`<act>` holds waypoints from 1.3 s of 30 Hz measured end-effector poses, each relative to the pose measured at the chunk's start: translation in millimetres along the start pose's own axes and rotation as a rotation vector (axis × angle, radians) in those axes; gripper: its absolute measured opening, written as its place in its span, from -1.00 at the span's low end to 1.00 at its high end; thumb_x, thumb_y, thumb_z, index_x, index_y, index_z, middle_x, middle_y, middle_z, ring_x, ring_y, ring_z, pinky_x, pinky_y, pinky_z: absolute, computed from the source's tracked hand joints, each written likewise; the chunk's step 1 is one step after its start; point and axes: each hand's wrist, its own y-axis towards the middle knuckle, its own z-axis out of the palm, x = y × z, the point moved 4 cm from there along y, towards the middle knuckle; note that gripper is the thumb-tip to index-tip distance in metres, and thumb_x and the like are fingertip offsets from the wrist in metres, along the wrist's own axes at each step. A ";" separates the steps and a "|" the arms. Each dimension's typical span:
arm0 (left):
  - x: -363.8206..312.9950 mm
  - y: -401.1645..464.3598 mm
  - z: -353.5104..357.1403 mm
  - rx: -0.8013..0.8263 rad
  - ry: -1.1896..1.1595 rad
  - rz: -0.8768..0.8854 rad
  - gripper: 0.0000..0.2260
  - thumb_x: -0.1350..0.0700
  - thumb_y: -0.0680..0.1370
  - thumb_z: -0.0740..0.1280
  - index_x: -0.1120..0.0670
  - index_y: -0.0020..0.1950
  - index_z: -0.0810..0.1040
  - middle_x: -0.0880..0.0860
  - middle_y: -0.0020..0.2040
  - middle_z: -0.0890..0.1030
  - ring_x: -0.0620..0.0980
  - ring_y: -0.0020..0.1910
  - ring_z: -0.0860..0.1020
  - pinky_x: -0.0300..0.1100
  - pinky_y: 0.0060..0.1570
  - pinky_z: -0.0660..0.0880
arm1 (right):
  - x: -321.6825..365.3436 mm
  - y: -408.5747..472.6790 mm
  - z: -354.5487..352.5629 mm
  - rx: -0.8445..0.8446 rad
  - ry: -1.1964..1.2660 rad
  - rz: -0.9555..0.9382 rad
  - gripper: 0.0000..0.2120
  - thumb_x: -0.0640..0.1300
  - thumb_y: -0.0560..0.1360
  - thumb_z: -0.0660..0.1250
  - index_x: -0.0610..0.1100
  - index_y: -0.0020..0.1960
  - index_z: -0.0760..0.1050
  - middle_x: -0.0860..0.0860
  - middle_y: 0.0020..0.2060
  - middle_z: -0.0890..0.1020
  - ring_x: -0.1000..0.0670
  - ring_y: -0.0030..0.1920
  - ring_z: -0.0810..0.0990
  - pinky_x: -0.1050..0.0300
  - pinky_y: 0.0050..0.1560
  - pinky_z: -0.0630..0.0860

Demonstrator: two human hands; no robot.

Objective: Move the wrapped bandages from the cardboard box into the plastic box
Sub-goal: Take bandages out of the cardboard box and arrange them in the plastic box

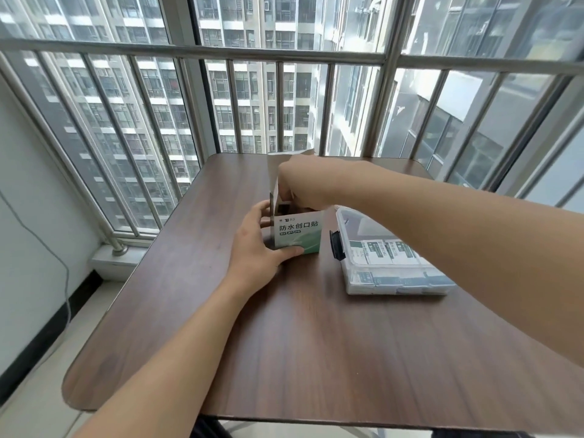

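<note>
**Right hand down in the open carton, left hand bracing it**

A cardboard box (297, 230), white and green with printed characters on its near face, stands upright on the brown wooden table (284, 343), a little left of centre and toward the far half. Its lid flap (278, 172) is raised and stands up at the far left of the opening.

The left hand (256, 248) grips the carton from the left: the thumb lies curled along the near bottom edge and the fingers wrap the left side wall.

The right hand (297, 184) reaches across from the right and points downward into the carton's open top. Its fingertips are hidden inside the opening, so whether they pinch a bandage or are loose cannot be told, and nothing of the carton's contents can be made out.

Just right of the carton, close but apart, a clear plastic box (373, 276) lies flat with a black latch (336, 245) on its left side. Wrapped bandages (388, 251), white with green print, lie in rows inside it, partly covered by the right forearm.

Beyond the table stand a metal railing (221, 55) and windows.
</note>
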 end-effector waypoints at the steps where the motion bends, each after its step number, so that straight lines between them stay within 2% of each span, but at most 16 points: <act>1: 0.5 -0.1 -0.2 -0.001 -0.004 -0.005 -0.23 0.21 0.22 0.69 -0.04 0.34 0.42 -0.09 0.18 0.60 -0.25 0.12 0.58 -0.31 0.05 0.57 | -1.0 0.0 -0.8 -0.023 -0.006 -0.003 -0.78 -0.36 0.50 0.29 -0.12 -0.20 0.60 -0.03 -0.32 0.53 -0.09 -0.35 0.51 0.20 -0.43 0.36; 4: -0.6 -0.7 -0.7 0.003 -0.013 -0.006 -0.23 0.22 0.23 0.69 0.01 0.35 0.43 -0.10 0.20 0.59 -0.26 0.12 0.58 -0.41 0.00 0.52 | -0.4 -1.0 -2.1 -0.049 -0.031 -0.034 -0.65 -0.42 0.48 0.30 -0.11 -0.37 0.36 -0.04 -0.35 0.41 -0.10 -0.36 0.45 0.15 -0.41 0.41; 6: 0.1 -1.3 -0.9 0.003 -0.014 -0.007 -0.21 0.21 0.23 0.69 0.02 0.37 0.42 -0.12 0.20 0.60 -0.24 0.13 0.58 -0.36 0.03 0.54 | 1.6 -1.5 -3.3 -0.042 -0.052 -0.065 -0.63 -0.44 0.48 0.32 -0.11 -0.37 0.33 -0.04 -0.35 0.41 -0.10 -0.35 0.47 0.07 -0.36 0.51; 10: 1.3 -0.7 -1.6 -0.005 -0.014 -0.006 -0.21 0.18 0.21 0.69 0.00 0.36 0.43 -0.10 0.18 0.61 -0.18 0.15 0.59 -0.16 0.11 0.59 | 5.3 -3.3 -1.0 -0.041 -0.111 -0.082 -0.66 -0.45 0.47 0.25 -0.13 -0.37 0.33 -0.04 -0.36 0.40 -0.05 -0.40 0.40 0.15 -0.44 0.32; 12: 1.6 -0.6 -1.7 -0.008 -0.021 -0.008 -0.21 0.19 0.21 0.69 0.01 0.36 0.43 -0.08 0.19 0.61 -0.21 0.15 0.58 -0.19 0.10 0.59 | 4.9 -3.2 -1.0 -0.071 -0.110 -0.072 -0.67 -0.46 0.43 0.25 -0.14 -0.40 0.32 -0.04 -0.38 0.39 -0.09 -0.39 0.40 0.17 -0.44 0.27; 16: 5.7 1.2 -6.2 -0.028 -0.057 -0.029 -0.20 0.24 0.21 0.69 0.03 0.38 0.43 -0.08 0.24 0.59 -0.30 0.14 0.57 -0.35 0.07 0.55 | -5.1 -4.9 -17.9 -0.202 -0.040 -0.041 -0.75 -0.31 0.47 0.42 -0.17 -0.34 0.49 0.02 -0.39 0.46 -0.09 -0.32 0.47 0.19 -0.38 0.31; 19: 10.9 3.2 -9.8 -0.042 -0.086 -0.051 -0.17 0.24 0.20 0.69 0.01 0.40 0.42 -0.07 0.27 0.58 -0.23 0.21 0.56 -0.23 0.18 0.55 | -14.2 -17.3 -37.8 -0.273 0.022 -0.084 -0.86 -0.17 0.51 0.47 -0.23 -0.17 0.64 0.00 -0.34 0.59 -0.10 -0.21 0.57 0.12 -0.23 0.49; 21: 11.9 3.3 -10.6 -0.029 -0.081 -0.060 -0.17 0.22 0.21 0.69 -0.02 0.40 0.41 -0.08 0.28 0.58 -0.21 0.24 0.55 -0.18 0.23 0.54 | -21.5 -31.8 -52.4 -0.311 0.077 -0.095 -0.89 -0.13 0.53 0.46 -0.17 -0.11 0.68 0.13 -0.34 0.54 -0.05 -0.20 0.55 0.15 -0.15 0.49; 22: 11.0 3.0 -10.3 -0.019 -0.078 -0.061 -0.17 0.21 0.22 0.69 -0.03 0.40 0.41 -0.08 0.28 0.58 -0.20 0.26 0.54 -0.16 0.24 0.54 | -26.1 -40.3 -58.7 -0.322 0.119 -0.089 -0.92 -0.13 0.53 0.45 -0.13 -0.10 0.68 0.19 -0.33 0.49 0.01 -0.23 0.53 0.22 -0.20 0.48; 24: 10.8 1.2 -11.0 -0.004 -0.064 -0.057 -0.16 0.18 0.22 0.68 -0.04 0.41 0.39 -0.08 0.30 0.57 -0.17 0.29 0.53 -0.11 0.28 0.52 | -35.3 -52.3 -65.1 -0.324 0.215 -0.069 -0.86 -0.17 0.55 0.43 -0.12 -0.19 0.61 0.14 -0.26 0.54 0.17 -0.32 0.54 0.38 -0.36 0.50; 27: 9.4 -2.1 -12.0 -0.002 -0.037 -0.073 -0.13 0.08 0.21 0.64 -0.07 0.46 0.34 -0.08 0.35 0.52 -0.13 0.33 0.50 -0.03 0.30 0.51 | -49.4 -64.6 -63.3 -0.329 0.338 -0.015 -0.78 -0.22 0.56 0.42 -0.15 -0.26 0.58 0.02 -0.19 0.60 0.12 -0.33 0.66 0.30 -0.44 0.57; 29: 1.2 -7.0 -13.7 -0.024 -0.064 -0.108 -0.20 0.07 0.25 0.56 -0.07 0.46 0.34 -0.09 0.37 0.50 -0.12 0.36 0.47 0.01 0.33 0.48 | -60.9 -75.9 -63.3 -0.371 0.414 0.012 -0.73 -0.23 0.55 0.42 -0.09 -0.32 0.53 0.04 -0.20 0.61 0.05 -0.30 0.71 0.33 -0.41 0.57; 31: -16.6 -15.6 -23.0 -0.127 -0.165 -0.105 -0.34 0.11 0.32 0.45 -0.02 0.42 0.40 -0.08 0.34 0.50 -0.15 0.36 0.45 0.01 0.36 0.45 | -73.4 -89.4 -63.5 -0.393 0.536 0.028 -0.84 -0.25 0.54 0.42 -0.20 -0.23 0.60 -0.02 -0.15 0.69 0.04 -0.27 0.74 0.27 -0.31 0.64; 34: -67.5 -29.2 -43.0 -0.258 -0.368 0.031 -0.59 0.08 0.43 0.34 0.10 0.28 0.51 -0.03 0.18 0.57 -0.09 0.20 0.55 -0.12 0.16 0.52 | -80.3 -112.0 -50.3 -0.270 0.774 -0.006 -0.90 -0.29 0.51 0.43 -0.23 -0.18 0.66 -0.01 -0.15 0.74 0.02 -0.15 0.76 0.16 -0.18 0.69; 35: -86.7 -31.8 -43.7 -0.193 -0.432 0.022 -0.63 0.03 0.46 0.31 0.11 0.24 0.53 0.01 0.12 0.59 -0.06 0.13 0.58 -0.11 0.08 0.54 | -74.5 -116.8 -41.8 -0.204 0.831 -0.032 -0.89 -0.29 0.51 0.42 -0.20 -0.19 0.66 0.02 -0.16 0.75 0.02 -0.13 0.76 0.16 -0.17 0.69; 39: -132.0 -46.0 -12.4 0.369 -0.421 -0.294 -0.55 -0.25 0.53 0.22 0.06 0.15 0.64 0.12 0.07 0.67 0.13 0.01 0.67 0.07 -0.05 0.57 | -46.9 -119.6 -17.1 -0.083 0.953 -0.124 -0.91 -0.31 0.53 0.40 -0.23 -0.05 0.68 0.04 -0.13 0.76 0.00 -0.07 0.75 0.16 -0.12 0.69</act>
